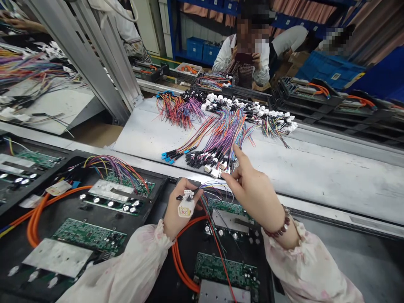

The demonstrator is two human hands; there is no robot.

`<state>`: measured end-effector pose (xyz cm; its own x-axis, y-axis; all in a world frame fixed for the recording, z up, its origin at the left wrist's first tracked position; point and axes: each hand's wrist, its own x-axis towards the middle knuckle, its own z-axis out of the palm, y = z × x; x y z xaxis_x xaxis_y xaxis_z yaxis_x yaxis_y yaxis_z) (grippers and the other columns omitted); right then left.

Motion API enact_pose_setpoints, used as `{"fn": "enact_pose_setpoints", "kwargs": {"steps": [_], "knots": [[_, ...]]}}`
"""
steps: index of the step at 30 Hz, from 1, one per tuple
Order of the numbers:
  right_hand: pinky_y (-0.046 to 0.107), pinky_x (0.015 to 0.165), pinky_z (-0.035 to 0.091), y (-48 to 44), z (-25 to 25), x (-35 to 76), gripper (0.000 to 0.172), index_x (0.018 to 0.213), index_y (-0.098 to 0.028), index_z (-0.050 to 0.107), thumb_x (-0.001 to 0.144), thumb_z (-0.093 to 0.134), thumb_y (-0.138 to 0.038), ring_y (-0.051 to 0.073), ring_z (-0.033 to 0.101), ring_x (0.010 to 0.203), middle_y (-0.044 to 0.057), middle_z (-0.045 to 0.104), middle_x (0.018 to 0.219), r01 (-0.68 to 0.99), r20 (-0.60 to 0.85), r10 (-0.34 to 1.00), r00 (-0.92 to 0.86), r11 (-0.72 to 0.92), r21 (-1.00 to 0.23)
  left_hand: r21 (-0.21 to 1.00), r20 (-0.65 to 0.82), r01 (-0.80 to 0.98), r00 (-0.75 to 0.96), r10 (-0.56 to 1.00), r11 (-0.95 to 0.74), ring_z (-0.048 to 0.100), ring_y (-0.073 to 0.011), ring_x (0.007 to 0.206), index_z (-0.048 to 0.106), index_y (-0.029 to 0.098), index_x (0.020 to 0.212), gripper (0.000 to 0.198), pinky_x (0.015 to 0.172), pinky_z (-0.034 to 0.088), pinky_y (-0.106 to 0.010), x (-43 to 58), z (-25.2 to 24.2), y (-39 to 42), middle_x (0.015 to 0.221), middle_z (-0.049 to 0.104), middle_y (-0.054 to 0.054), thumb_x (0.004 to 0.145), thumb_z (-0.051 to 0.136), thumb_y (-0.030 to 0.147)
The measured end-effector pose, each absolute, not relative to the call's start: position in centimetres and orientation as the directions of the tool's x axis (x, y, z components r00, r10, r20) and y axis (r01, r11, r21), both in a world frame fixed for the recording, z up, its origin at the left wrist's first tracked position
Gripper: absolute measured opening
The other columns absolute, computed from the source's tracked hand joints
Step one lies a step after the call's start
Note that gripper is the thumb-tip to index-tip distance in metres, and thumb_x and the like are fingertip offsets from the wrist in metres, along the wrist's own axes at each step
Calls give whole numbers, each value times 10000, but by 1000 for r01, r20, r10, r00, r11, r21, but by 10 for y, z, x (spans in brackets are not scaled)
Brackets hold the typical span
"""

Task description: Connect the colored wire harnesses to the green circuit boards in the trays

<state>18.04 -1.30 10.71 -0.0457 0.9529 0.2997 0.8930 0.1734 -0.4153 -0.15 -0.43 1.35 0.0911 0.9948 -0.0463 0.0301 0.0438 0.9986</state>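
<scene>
My left hand [176,206] is closed around a wire harness, with a white connector [185,209] and a smaller white plug [188,193] showing at its fingers. Thin coloured wires [206,204] run from that hand down over a black tray. Over the near end of a heap of cut wire harnesses [227,134] reaches my right hand [257,189], thumb and index finger apart. Its thumb tip is close to some white connectors [215,172]; whether it touches them I cannot tell. Below both hands lie a green circuit board [225,269] and a coiled orange cable [181,263].
To the left, another black tray [78,202] holds boards and orange cables. A metal post [91,54] rises beyond it. More harnesses with blue ends [170,158] lie on the white bench [331,176]. Across the bench sits a person [243,54]; black racks [325,105] stand at right.
</scene>
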Motion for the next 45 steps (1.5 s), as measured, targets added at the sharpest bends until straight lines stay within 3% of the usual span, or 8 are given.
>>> {"fn": "enact_pose_setpoints", "kwargs": {"steps": [5,8,12,21,26,31,40,45], "knots": [[273,552,455,-47,91,211,524,1432,-166,464,948,541,-350,146,621,552,-11,688,708,877,174,985,-16,97,-470,998,-60,-19,84,995,62,627,-150,417,507,208,772,328,340,467,-229,1,14,-4,665,547,42,783,797,361],[266,600,472,-71,85,235,330,1219,-205,633,941,575,-373,132,639,610,-2,707,772,888,157,984,89,-7,-460,992,-119,-36,69,990,122,612,-139,431,505,215,774,342,359,510,-248,3,12,-6,680,561,34,762,820,348],[268,665,477,-89,71,237,165,979,-224,686,945,581,-348,129,633,683,6,709,825,897,136,988,66,1,-442,993,-87,-70,65,994,92,618,-120,512,516,200,797,272,417,581,-248,5,7,-5,736,543,26,794,783,250],[305,685,441,-70,41,186,193,827,-170,655,938,558,-294,178,583,787,55,593,841,917,42,990,-137,143,-372,993,-39,-112,89,995,49,680,-173,567,493,183,809,316,396,603,-254,5,5,-2,716,580,12,790,806,224],[293,635,443,-96,54,232,126,879,-184,662,925,574,-262,168,602,744,44,632,841,955,40,999,-24,35,-295,992,-12,-121,73,997,20,658,-178,506,514,194,820,319,361,599,-285,7,3,-2,719,633,-9,774,826,242],[309,701,504,-103,49,237,86,972,-212,675,918,609,-223,175,661,792,27,714,883,958,282,954,99,-15,-286,996,17,-93,67,998,-10,711,-220,631,504,212,860,334,411,632,-312,8,2,-2,786,670,-45,791,825,276],[253,624,494,-95,12,241,73,909,-215,668,908,624,-272,138,689,707,-4,730,809,940,262,955,139,-44,-338,1000,6,1,57,998,-6,685,-172,526,554,205,785,282,383,600,-257,7,5,0,701,668,-9,791,830,265],[255,607,490,-96,10,242,74,886,-210,668,905,617,-260,143,685,676,0,723,776,936,260,955,142,-44,-349,991,5,-134,38,999,0,705,-192,580,530,228,834,327,340,551,-231,6,-5,1,740,702,-11,762,849,244]]}}
